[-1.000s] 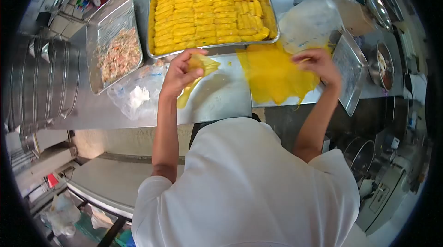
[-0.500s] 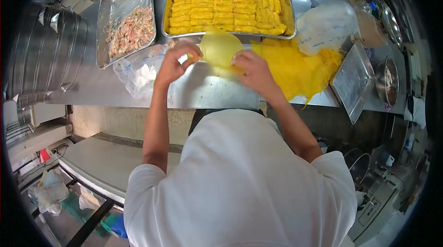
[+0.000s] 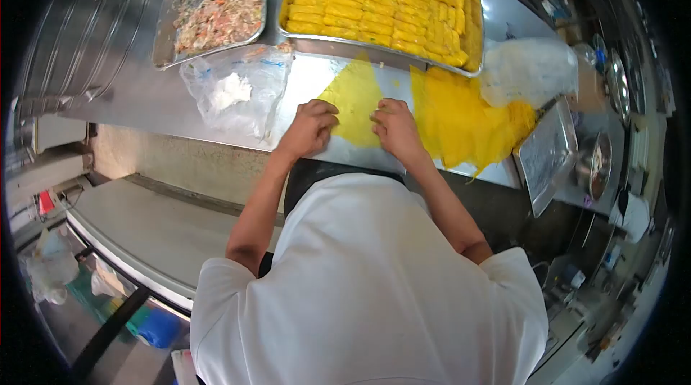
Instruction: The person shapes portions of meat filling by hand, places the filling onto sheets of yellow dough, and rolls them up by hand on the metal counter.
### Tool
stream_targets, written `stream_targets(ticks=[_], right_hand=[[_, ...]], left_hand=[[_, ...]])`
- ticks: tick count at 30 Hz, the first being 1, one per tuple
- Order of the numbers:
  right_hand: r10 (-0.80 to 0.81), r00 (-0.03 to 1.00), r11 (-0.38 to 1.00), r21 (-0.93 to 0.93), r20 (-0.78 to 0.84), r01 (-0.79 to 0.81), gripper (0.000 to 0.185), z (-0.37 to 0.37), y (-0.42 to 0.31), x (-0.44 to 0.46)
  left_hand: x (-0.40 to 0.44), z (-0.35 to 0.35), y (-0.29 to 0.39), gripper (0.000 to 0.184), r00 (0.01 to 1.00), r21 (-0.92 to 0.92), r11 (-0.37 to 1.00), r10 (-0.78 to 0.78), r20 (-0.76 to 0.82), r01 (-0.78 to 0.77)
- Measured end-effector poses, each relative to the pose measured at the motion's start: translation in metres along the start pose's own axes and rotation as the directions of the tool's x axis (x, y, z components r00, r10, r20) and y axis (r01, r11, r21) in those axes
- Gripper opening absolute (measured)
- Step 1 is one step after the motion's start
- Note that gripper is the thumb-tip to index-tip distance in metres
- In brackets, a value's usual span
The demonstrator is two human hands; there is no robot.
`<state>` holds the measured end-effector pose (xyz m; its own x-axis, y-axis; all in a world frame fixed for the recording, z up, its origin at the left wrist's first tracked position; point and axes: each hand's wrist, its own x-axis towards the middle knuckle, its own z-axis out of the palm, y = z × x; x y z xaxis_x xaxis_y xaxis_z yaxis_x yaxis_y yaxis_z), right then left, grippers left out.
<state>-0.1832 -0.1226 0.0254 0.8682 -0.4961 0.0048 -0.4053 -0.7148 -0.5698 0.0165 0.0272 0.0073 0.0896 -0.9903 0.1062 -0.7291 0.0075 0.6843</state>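
A thin yellow wrapper sheet (image 3: 354,93) lies on the steel table in front of the body. At its left edge my left hand (image 3: 312,126) is closed, fingertips curled down on the sheet. My right hand (image 3: 393,126) is curled in the same way at the sheet's right edge. Just right of it spreads a pile of yellow wrapper sheets (image 3: 461,115). Beyond the hands stands a tray (image 3: 317,41) filled with rows of yellow rolls (image 3: 389,3). A second tray (image 3: 164,47) at the upper left holds a chopped pinkish mixture (image 3: 219,16).
A plastic bag (image 3: 268,83) with a white lump (image 3: 232,91) lies left of my left hand. On the right are a cloudy plastic bag (image 3: 529,72), a tilted metal tray (image 3: 547,158) and a steel bowl (image 3: 594,165). Stacked metal containers (image 3: 79,47) stand far left.
My left hand has let go of a bunched yellow piece. My right hand has come from the sheet pile to the middle with a sheet, which was held up and now lies flat on the table.
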Motion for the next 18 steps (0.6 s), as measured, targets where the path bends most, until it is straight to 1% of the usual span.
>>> stream_targets(ticks=[1,3,4,5,6,7,8,9,11,13,15,17,18], right_hand=[[-0.030,1.000,1.000,-0.003,0.008,0.030,0.020,-0.005,-0.006,0.011],[-0.056,0.995,0.987,0.146,-0.083,0.068,0.025,-0.015,-0.023,0.030],[-0.091,0.994,0.984,0.146,-0.067,0.100,0.025,-0.019,-0.036,0.045],[-0.137,0.987,0.972,0.182,-0.087,0.151,0.027,-0.022,-0.052,0.063],[-0.177,0.978,0.956,0.217,-0.111,0.197,0.028,-0.019,-0.065,0.081],[-0.203,0.974,0.951,0.216,-0.100,0.220,0.028,-0.012,-0.075,0.101],[-0.312,0.932,0.929,0.146,-0.183,0.339,0.028,-0.004,-0.083,0.125],[-0.415,0.874,0.893,0.069,-0.255,0.444,0.028,0.004,-0.091,0.148],[-0.442,0.875,0.859,0.187,-0.199,0.477,0.019,0.004,-0.123,0.201],[-0.459,0.888,0.888,0.041,0.022,0.457,0.026,0.003,-0.151,0.255],[-0.495,0.868,0.869,0.010,0.046,0.495,0.025,0.030,-0.158,0.308],[-0.527,0.846,0.848,-0.019,0.076,0.530,0.025,0.056,-0.161,0.349],[-0.506,0.836,0.842,-0.090,0.212,0.532,0.024,0.065,-0.161,0.366]], left_hand=[[0.000,0.000,-0.001,0.033,1.000,0.010,1.000,-0.014,-0.026,0.015],[-0.006,0.005,-0.001,0.028,0.991,-0.126,0.992,-0.038,-0.132,0.021],[-0.007,0.008,-0.004,0.026,0.983,-0.135,0.991,-0.013,-0.182,-0.012],[-0.010,0.012,-0.008,0.026,0.977,-0.127,0.992,-0.033,-0.210,0.006],[-0.014,0.020,-0.014,0.027,0.964,-0.143,0.989,-0.016,-0.267,-0.023],[-0.013,0.020,-0.014,0.027,0.947,-0.157,0.986,0.004,-0.322,-0.058],[-0.012,0.021,-0.013,0.028,0.929,-0.167,0.982,0.024,-0.371,-0.093],[-0.013,0.024,-0.014,0.028,0.921,-0.166,0.982,0.016,-0.388,-0.087],[-0.015,0.029,-0.021,0.027,0.915,-0.143,0.985,0.028,-0.402,-0.093],[-0.016,0.027,-0.021,0.026,0.911,-0.169,0.981,0.016,-0.411,-0.093],[-0.017,0.024,-0.021,0.023,0.933,-0.175,0.981,0.016,-0.359,-0.084],[-0.018,0.021,-0.021,0.023,0.932,-0.189,0.979,0.002,-0.362,-0.076],[-0.018,0.020,-0.020,0.023,0.937,-0.204,0.976,0.000,-0.350,-0.076]])
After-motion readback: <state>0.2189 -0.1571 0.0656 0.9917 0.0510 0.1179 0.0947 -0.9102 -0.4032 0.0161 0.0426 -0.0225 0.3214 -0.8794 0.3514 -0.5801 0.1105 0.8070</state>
